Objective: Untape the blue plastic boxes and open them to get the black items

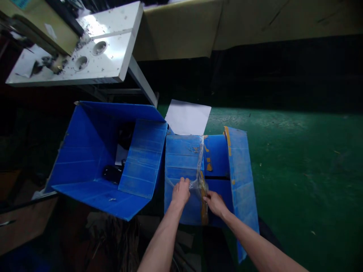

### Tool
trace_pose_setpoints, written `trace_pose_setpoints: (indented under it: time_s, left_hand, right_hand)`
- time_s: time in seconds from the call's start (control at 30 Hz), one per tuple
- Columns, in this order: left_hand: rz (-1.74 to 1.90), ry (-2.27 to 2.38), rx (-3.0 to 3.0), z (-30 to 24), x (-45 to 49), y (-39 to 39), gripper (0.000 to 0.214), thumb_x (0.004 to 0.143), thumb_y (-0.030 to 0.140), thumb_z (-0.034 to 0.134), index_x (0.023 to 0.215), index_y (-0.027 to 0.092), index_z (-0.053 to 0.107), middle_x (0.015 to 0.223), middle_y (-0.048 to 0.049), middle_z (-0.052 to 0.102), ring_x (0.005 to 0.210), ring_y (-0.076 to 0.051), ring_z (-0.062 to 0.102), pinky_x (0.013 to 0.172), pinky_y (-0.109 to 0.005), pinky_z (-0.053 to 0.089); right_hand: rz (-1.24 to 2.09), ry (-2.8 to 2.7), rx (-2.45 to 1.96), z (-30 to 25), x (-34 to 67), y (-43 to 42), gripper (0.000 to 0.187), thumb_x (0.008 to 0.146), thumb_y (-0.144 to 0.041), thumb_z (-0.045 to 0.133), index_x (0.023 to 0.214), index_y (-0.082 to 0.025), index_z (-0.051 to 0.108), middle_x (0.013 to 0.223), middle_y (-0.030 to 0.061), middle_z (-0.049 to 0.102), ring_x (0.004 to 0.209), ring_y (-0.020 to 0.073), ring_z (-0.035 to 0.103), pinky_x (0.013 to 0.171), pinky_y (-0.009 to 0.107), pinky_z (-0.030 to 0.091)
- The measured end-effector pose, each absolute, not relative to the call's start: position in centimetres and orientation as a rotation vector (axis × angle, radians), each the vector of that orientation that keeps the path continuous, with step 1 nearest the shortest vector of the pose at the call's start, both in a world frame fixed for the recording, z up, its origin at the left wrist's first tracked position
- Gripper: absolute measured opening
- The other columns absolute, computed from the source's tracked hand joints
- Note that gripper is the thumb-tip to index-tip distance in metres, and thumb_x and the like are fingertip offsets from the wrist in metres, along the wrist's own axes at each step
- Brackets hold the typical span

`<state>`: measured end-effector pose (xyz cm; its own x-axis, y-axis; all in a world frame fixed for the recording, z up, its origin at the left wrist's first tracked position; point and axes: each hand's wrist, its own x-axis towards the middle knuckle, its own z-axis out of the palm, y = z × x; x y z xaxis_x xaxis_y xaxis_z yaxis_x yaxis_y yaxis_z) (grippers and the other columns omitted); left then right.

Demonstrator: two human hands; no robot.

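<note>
A blue corrugated box [183,158] sits on the floor in front of me, its left flap folded over and its right flap [241,170] spread outward. Clear packing tape [200,158] runs along the left flap's edge, with a loose, crumpled stretch between my hands. My left hand [181,192] lies on the left flap, fingers closed on the clear tape. At the flap's edge, my right hand [216,203] pinches the same tape beside a brown strip [204,211] of old tape. More brown tape remnants [209,165] stick to the inner flap.
To the left stands an open blue box [85,158] with dark items [112,173] inside. A white sheet [188,116] lies on the green floor [306,170] behind the boxes. The white bench [113,56] at upper left carries a machine and scattered debris.
</note>
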<state>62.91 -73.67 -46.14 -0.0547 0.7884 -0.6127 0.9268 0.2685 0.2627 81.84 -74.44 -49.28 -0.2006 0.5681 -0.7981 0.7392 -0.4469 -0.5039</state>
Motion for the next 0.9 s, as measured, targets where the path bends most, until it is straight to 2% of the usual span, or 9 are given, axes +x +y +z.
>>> trace_pose_setpoints:
  time_s: [0.13, 0.27, 0.33, 0.43, 0.47, 0.53, 0.63, 0.73, 0.9]
  left_hand:
    - [-0.248, 1.862, 1.653, -47.3, 61.1, -72.0, 0.036, 0.091, 0.001, 0.043, 0.111, 0.021, 0.064, 0.117, -0.0122, 0.063, 0.096, -0.023, 0.068, 0.085, -0.035, 0.050]
    - [-0.230, 1.979, 1.683, -48.2, 58.5, -72.0, 0.031, 0.094, 0.006, 0.043, 0.110, 0.021, 0.065, 0.124, -0.0157, 0.062, 0.115, -0.032, 0.058, 0.096, -0.045, 0.045]
    - [-0.233, 2.020, 1.680, -48.4, 56.6, -72.7, 0.024, 0.094, 0.010, 0.048, 0.109, 0.021, 0.065, 0.118, -0.0162, 0.063, 0.115, -0.034, 0.054, 0.098, -0.049, 0.044]
    - [-0.210, 1.909, 1.746, -48.6, 53.7, -73.5, 0.014, 0.094, 0.016, 0.057, 0.100, 0.025, 0.066, 0.105, -0.0093, 0.067, 0.109, -0.029, 0.054, 0.102, -0.043, 0.042]
    - [-0.196, 1.882, 1.762, -48.6, 52.9, -73.7, 0.012, 0.095, 0.019, 0.057, 0.098, 0.025, 0.066, 0.103, -0.0083, 0.067, 0.108, -0.028, 0.054, 0.103, -0.042, 0.041]
    - [-0.168, 1.877, 1.766, -48.7, 51.8, -73.8, 0.010, 0.097, 0.025, 0.056, 0.095, 0.024, 0.066, 0.102, -0.0087, 0.067, 0.107, -0.027, 0.054, 0.102, -0.041, 0.041]
    - [-0.114, 1.880, 1.744, -49.0, 50.8, -73.8, 0.015, 0.097, 0.033, 0.058, 0.088, 0.023, 0.064, 0.100, -0.0077, 0.066, 0.104, -0.026, 0.054, 0.099, -0.039, 0.042]
    - [-0.048, 1.862, 1.709, -49.9, 50.5, -73.9, 0.022, 0.096, 0.037, 0.061, 0.079, 0.024, 0.061, 0.093, -0.0037, 0.065, 0.099, -0.023, 0.055, 0.091, -0.034, 0.044]
    - [0.088, 2.005, 1.613, -51.3, 52.1, -75.7, 0.034, 0.099, 0.038, 0.058, 0.068, 0.023, 0.054, 0.078, -0.0023, 0.059, 0.088, -0.022, 0.054, 0.081, -0.031, 0.043]
  right_hand:
    - [-1.765, 1.585, 1.864, -48.8, 81.3, -74.1, 0.022, 0.091, -0.013, 0.059, 0.100, -0.020, 0.077, 0.096, 0.0058, 0.082, 0.098, 0.0250, 0.076, 0.084, 0.032, 0.054]
    - [-1.710, 1.584, 1.901, -49.1, 81.2, -74.5, 0.022, 0.090, -0.013, 0.055, 0.099, -0.022, 0.073, 0.099, 0.0069, 0.082, 0.098, 0.0267, 0.076, 0.079, 0.030, 0.052]
    - [-1.670, 1.589, 1.918, -49.4, 81.1, -74.8, 0.020, 0.090, -0.014, 0.055, 0.096, -0.023, 0.071, 0.095, 0.0068, 0.081, 0.095, 0.0269, 0.076, 0.076, 0.030, 0.051]
    - [-1.598, 1.600, 1.952, -49.2, 80.5, -75.0, 0.018, 0.089, -0.014, 0.056, 0.098, -0.022, 0.070, 0.088, 0.0081, 0.079, 0.089, 0.0283, 0.076, 0.073, 0.031, 0.051]
    - [-1.564, 1.618, 1.974, -48.8, 80.2, -75.0, 0.021, 0.089, -0.015, 0.057, 0.107, -0.020, 0.068, 0.093, 0.0102, 0.078, 0.090, 0.0293, 0.076, 0.075, 0.033, 0.053]
    - [-1.481, 1.714, 2.019, -47.6, 79.5, -74.5, 0.040, 0.090, -0.018, 0.058, 0.130, -0.016, 0.058, 0.117, 0.0176, 0.072, 0.105, 0.0318, 0.073, 0.087, 0.038, 0.055]
    - [-1.373, 1.989, 1.972, -45.8, 77.9, -72.9, 0.059, 0.094, -0.019, 0.053, 0.151, -0.017, 0.038, 0.152, 0.0202, 0.048, 0.136, 0.0323, 0.054, 0.114, 0.044, 0.043]
    - [-1.383, 2.253, 1.666, -45.4, 75.4, -70.7, 0.055, 0.093, -0.021, 0.059, 0.147, -0.022, 0.047, 0.150, 0.0129, 0.052, 0.140, 0.0297, 0.048, 0.120, 0.042, 0.038]
    - [-1.341, 2.369, 1.232, -47.7, 71.6, -68.6, 0.041, 0.078, -0.024, 0.082, 0.117, -0.022, 0.068, 0.120, 0.0113, 0.071, 0.120, 0.0338, 0.062, 0.106, 0.045, 0.047]
